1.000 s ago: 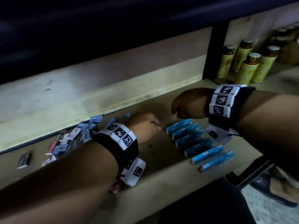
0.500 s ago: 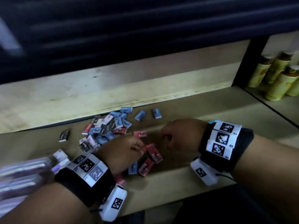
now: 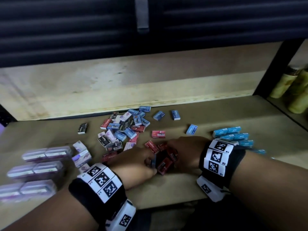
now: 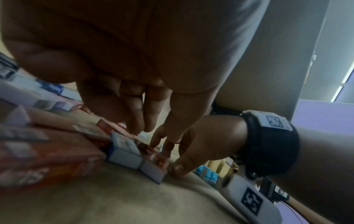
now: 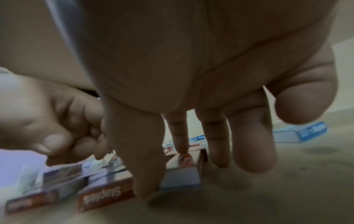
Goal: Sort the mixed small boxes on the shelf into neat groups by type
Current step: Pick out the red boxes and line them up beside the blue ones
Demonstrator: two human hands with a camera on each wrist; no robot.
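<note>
Both hands have come off the blue row and dropped onto the red boxes [image 3: 164,161] at the near middle of the shelf [image 3: 166,194]. A second ago the right hand [image 3: 185,152] was at the far end of the light-blue row [image 3: 233,135] and the left hand [image 3: 136,161] sat just left of it; half a second ago both were already closing in on the reds. Now the blue row lies behind the right wrist, far right, untouched. The left hand's fingers are curled down onto the left side of the red cluster, and it looks to pinch a bluish-edged box [image 3: 153,161] there, though the grip is blurred. The right hand has straight fingers [image 5: 180,136] with tips down on the red boxes and the thumb pressing their near edge, so open and pushing, not gripping. In my reading, the blue group is done for now and the reds are being squeezed into a group between the two hands. The mixed pile [image 3: 124,129] sits far of the hands, with reds, blues, black and pale purple boxes still jumbled, plus strays: a black box [image 3: 82,128], a red box [image 3: 158,134] and a blue box [image 3: 191,129]. The purple stacks [image 3: 38,169] stand near left, blurred. Plenty of sorting is left.
</note>
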